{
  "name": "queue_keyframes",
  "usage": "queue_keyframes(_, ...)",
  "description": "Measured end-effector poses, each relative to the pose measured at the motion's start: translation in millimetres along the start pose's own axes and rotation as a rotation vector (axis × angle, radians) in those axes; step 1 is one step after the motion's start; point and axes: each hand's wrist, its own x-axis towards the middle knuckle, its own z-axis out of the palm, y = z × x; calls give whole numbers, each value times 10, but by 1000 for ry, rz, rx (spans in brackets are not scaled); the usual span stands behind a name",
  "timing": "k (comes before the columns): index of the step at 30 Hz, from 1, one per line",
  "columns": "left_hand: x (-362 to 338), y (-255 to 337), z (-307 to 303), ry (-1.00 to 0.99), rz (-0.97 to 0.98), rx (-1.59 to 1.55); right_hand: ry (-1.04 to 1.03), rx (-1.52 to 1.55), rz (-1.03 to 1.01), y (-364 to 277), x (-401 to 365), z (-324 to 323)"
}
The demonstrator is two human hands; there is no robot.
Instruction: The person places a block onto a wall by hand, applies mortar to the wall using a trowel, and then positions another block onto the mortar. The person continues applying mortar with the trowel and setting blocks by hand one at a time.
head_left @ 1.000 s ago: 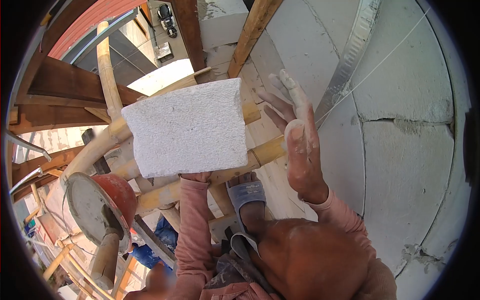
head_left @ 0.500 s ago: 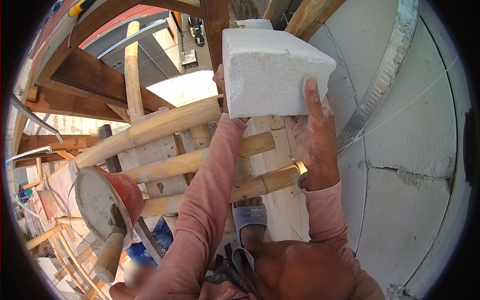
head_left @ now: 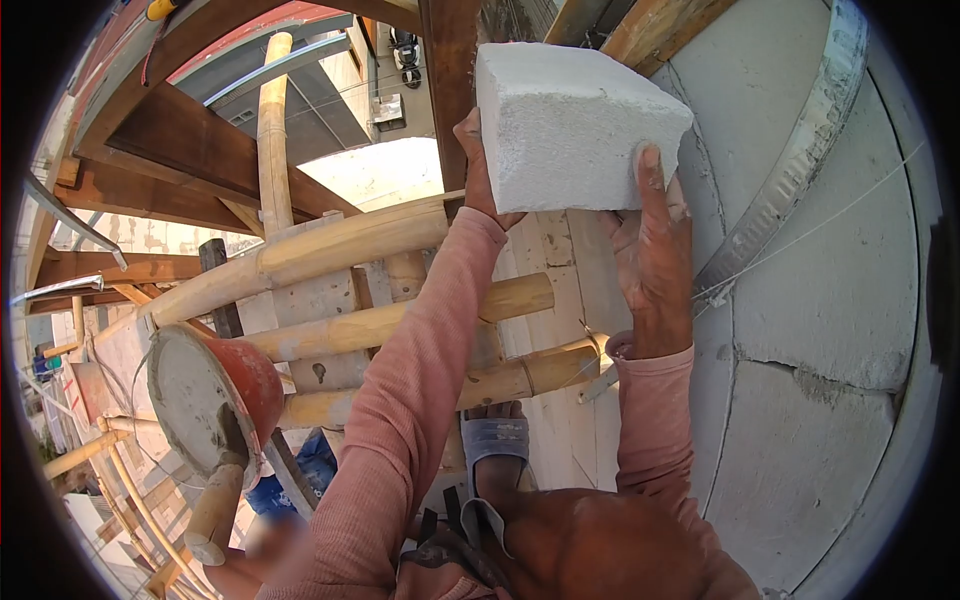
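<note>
pale block wall (head_left: pixel 815 290) is seen at right, bamboo poles (head_left: pixel 350 240) at left. white aerated-concrete block (head_left: pixel 575 145) is held up beyond the poles, likely two-handed to split weight: left hand (head_left: pixel 480 178) curled on left end, right hand (head_left: pixel 652 250) part-open, thumb against near face; hidden fingertips can't be told.

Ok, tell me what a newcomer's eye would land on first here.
First, the white block at upper centre, gripped between the left hand on its left side and the right hand at its lower right. Next, the red bucket at lower left, a wooden handle jutting over its rim. Then the bamboo poles running across the middle, partly behind the left arm.
</note>
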Motion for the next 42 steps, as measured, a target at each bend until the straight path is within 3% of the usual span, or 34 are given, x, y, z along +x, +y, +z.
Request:
queue_keyframes(3, 79, 24, 32, -119, 43, 5, -43, 45, 4, 59, 155, 17)
queue_keyframes(9, 301, 67, 40, 2, 35, 11, -91, 99, -20, 205, 474, 56)
queue_keyframes(12, 376, 120, 81, -144, 0, -17, -94, 60, -67, 157, 572, 139)
queue_keyframes(15, 378, 107, 145, -34, 42, 52, -83, 14, -70, 112, 684, 183)
queue_keyframes(21, 415, 143, 162, -45, -8, 31, -21, -149, -97, 83, 911, 269)
queue_keyframes(26, 400, 58, 291, 6, 92, 3, 9, -344, -90, 7, 955, 310)
queue_keyframes(30, 383, 3, 558, 166, 171, -60, 85, -608, -473, 135, 1002, 344)
queue_keyframes(32, 387, -30, 580, 195, 302, 152, 253, -804, -651, 134, 719, 497)
queue_keyframes(35, 530, -62, 441, 342, 485, 390, 254, -1266, -1019, 96, 473, 501)
queue_keyframes(37, 519, -21, 337, 305, 340, 345, 179, -1267, -1110, 121, 652, 502)
queue_keyframes(40, 687, 38, 218, 147, 155, -174, 116, -1393, -1216, -10, 942, 523)
queue_keyframes(42, 620, 50, 347, 214, 131, -215, 65, -1426, -1210, -95, 1111, 553)
